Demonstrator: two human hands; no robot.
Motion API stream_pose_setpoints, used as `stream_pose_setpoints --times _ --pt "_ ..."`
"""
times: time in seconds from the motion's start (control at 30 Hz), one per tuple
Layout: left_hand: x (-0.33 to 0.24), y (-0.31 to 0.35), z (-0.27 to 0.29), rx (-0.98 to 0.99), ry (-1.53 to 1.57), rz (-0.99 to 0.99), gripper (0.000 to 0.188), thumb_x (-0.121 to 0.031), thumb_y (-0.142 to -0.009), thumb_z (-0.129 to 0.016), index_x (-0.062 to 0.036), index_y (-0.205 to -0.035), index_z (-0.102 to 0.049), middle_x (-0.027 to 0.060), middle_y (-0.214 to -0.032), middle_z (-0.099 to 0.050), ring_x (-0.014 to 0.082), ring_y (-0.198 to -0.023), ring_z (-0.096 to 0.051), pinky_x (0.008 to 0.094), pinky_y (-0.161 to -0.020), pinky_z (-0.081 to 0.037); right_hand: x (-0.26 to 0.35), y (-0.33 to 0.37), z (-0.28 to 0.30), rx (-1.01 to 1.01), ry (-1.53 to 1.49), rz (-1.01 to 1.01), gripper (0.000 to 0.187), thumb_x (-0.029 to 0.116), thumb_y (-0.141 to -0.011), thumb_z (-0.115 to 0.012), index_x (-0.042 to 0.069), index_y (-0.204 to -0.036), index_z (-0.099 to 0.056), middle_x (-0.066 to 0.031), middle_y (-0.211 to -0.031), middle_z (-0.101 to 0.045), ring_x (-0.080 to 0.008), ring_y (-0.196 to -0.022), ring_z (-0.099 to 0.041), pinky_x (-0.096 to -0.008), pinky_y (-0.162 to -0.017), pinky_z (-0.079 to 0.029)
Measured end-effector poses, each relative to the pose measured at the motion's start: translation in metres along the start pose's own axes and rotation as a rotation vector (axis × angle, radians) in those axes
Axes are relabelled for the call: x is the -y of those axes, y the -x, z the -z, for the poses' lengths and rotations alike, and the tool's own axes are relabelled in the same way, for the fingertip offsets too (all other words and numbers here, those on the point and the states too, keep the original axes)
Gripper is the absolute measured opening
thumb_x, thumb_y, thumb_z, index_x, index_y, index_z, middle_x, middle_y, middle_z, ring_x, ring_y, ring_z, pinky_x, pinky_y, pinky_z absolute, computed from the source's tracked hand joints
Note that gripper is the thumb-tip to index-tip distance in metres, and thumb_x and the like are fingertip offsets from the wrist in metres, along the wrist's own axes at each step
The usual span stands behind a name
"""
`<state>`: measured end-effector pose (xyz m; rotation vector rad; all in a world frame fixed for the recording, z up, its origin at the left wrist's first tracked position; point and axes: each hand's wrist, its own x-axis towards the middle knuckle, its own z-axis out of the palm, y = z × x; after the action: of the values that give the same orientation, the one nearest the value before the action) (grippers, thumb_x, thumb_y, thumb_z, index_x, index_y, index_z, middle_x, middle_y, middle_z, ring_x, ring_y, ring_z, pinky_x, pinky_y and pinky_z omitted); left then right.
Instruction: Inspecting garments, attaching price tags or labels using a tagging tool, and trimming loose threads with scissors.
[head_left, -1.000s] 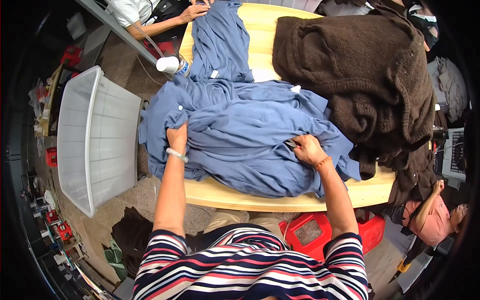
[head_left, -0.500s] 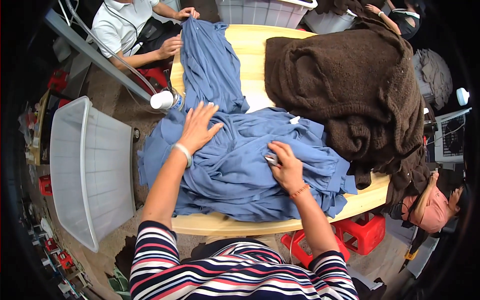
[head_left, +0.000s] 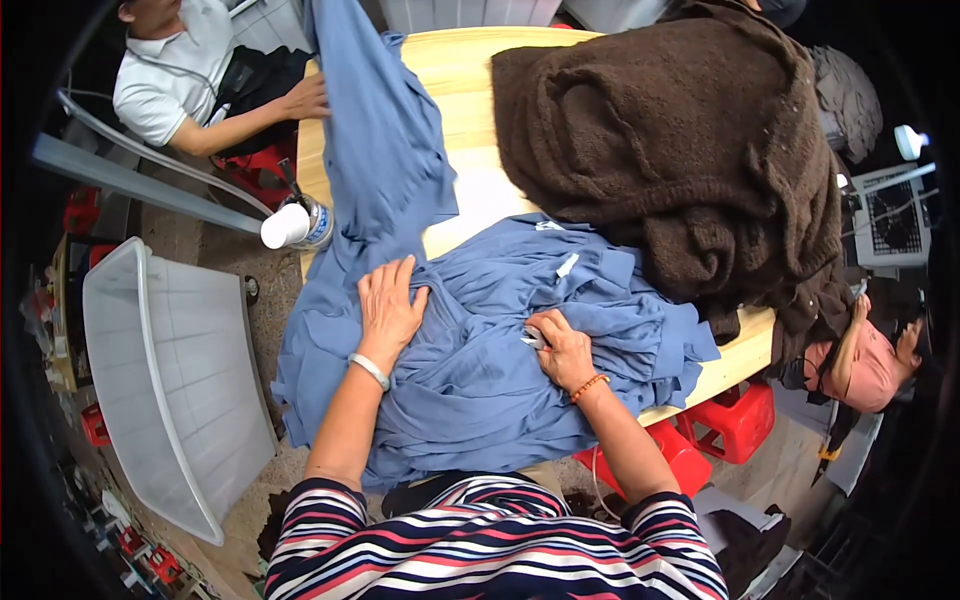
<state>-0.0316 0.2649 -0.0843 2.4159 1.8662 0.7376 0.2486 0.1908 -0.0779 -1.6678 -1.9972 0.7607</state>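
Note:
Blue knit garments (head_left: 470,400) lie in a crumpled heap on the near part of the table, with small white tags (head_left: 567,265) showing. My left hand (head_left: 388,310) rests flat on the cloth left of the middle, fingers stretched. My right hand (head_left: 562,350) presses on the heap to its right, fingers curled round a small silvery tool (head_left: 533,338); its exact kind is mostly hidden in the grip. Another blue garment (head_left: 375,120) stretches from the heap toward a co-worker at the far left, whose hand (head_left: 308,97) is beside it.
Dark brown knits (head_left: 660,140) are piled on the right of the wooden table (head_left: 455,60). A white cup (head_left: 285,226) and a bottle stand at its left edge, close to a slanting metal pole. A large pale bin (head_left: 200,380) is on the left. Red stools (head_left: 735,420) stand below right.
The co-worker's blue garment has been pulled up and away, off the heap's far edge. My left hand has slid slightly nearer me; my right hand still grips the silvery tool. The view has shifted.

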Motion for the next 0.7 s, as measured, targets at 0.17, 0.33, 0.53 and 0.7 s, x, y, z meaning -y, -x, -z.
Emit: stream_pose_setpoints --times 0.17,0.33,0.53,0.7 --pt "0.007 0.021 -0.006 0.32 0.181 0.014 0.029 -0.021 -0.084 -0.062 -0.006 -0.109 -0.063 0.0097 -0.09 -0.067 0.0266 -0.084 -0.062 0.0405 -0.078 -0.041 0.0 0.008 0.001 -0.019 -0.032 0.009 0.03 0.003 -0.073 -0.062 0.013 -0.102 -0.063 -0.0024 -0.103 -0.062 -0.028 -0.087 -0.065 -0.037 -0.071 -0.053" --pt "0.012 0.012 -0.016 0.413 0.144 0.101 0.035 -0.029 -0.087 -0.058 -0.0092 -0.115 -0.062 0.0133 -0.111 -0.062 0.03 -0.098 -0.06 0.0421 -0.085 -0.041 0.001 0.005 0.005 -0.014 -0.034 0.015 0.03 0.003 -0.074 -0.062 0.012 -0.102 -0.063 -0.003 -0.105 -0.062 -0.0287 -0.087 -0.064 -0.037 -0.071 -0.053" --pt "0.049 -0.022 -0.04 0.571 -0.061 0.452 0.061 -0.052 -0.091 -0.048 -0.0101 -0.135 -0.046 0.0232 -0.148 -0.031 0.0404 -0.14 -0.021 0.0609 -0.104 -0.022 -0.001 0.013 0.003 -0.036 -0.042 0.046 0.033 0.001 -0.072 -0.062 0.013 -0.103 -0.062 -0.0027 -0.106 -0.062 -0.0293 -0.086 -0.065 -0.038 -0.071 -0.053" --pt "0.076 -0.041 -0.041 0.379 -0.073 0.274 0.062 -0.041 -0.085 -0.063 -0.0056 -0.134 -0.048 0.024 -0.145 -0.034 0.0425 -0.135 -0.029 0.0542 -0.108 -0.025 0.002 0.013 0.0 -0.053 -0.046 0.063 0.034 0.001 -0.072 -0.063 0.013 -0.104 -0.062 -0.0014 -0.107 -0.062 -0.0293 -0.086 -0.065 -0.0386 -0.071 -0.053"
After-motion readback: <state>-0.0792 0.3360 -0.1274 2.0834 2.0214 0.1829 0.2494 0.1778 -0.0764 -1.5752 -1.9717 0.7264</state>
